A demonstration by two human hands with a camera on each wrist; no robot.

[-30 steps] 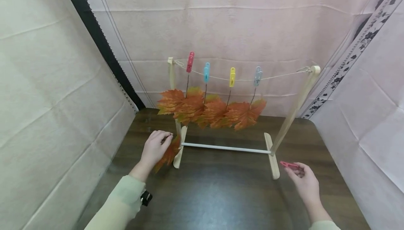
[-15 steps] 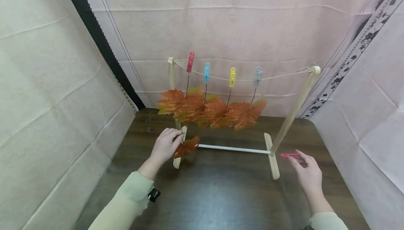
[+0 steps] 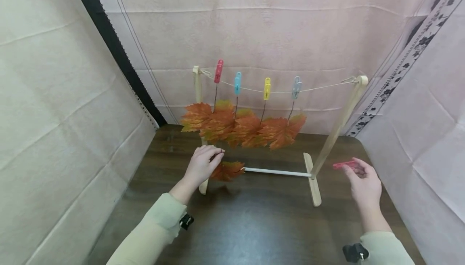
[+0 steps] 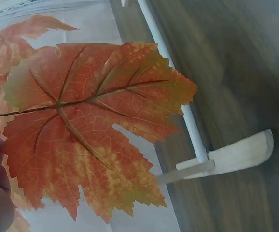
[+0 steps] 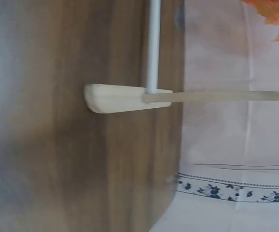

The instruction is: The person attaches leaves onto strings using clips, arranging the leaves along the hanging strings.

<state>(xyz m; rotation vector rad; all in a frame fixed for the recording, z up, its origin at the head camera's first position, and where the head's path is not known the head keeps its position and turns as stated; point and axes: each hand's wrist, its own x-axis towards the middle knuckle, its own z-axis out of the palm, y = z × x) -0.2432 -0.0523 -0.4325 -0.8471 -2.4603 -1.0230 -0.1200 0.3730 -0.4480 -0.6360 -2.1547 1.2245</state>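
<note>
My left hand (image 3: 203, 163) pinches the thin stem of an orange maple leaf (image 4: 91, 125), which hangs in front of the white crossbar near the rack's left foot. In the left wrist view the leaf fills the middle, with the fingers at the left edge. To the right of the rack, my right hand (image 3: 366, 182) holds a red clothespin (image 3: 344, 164) between thumb and fingers. That clothespin lies outside the right wrist view. Several similar leaves (image 3: 281, 131) hang by their stems from a string (image 3: 321, 89), clipped by red, blue, yellow and grey-blue clothespins (image 3: 267, 89).
A wooden rack stands on the dark table (image 3: 254, 224), with a right post (image 3: 338, 129), a right foot (image 3: 313, 184) and a white crossbar (image 3: 276, 171). Pale cloth walls (image 3: 290, 34) close off the back and both sides.
My left hand has moved right with the leaf, from beside the left foot to in front of the crossbar. The right hand has risen and shifted slightly right with the clothespin.
</note>
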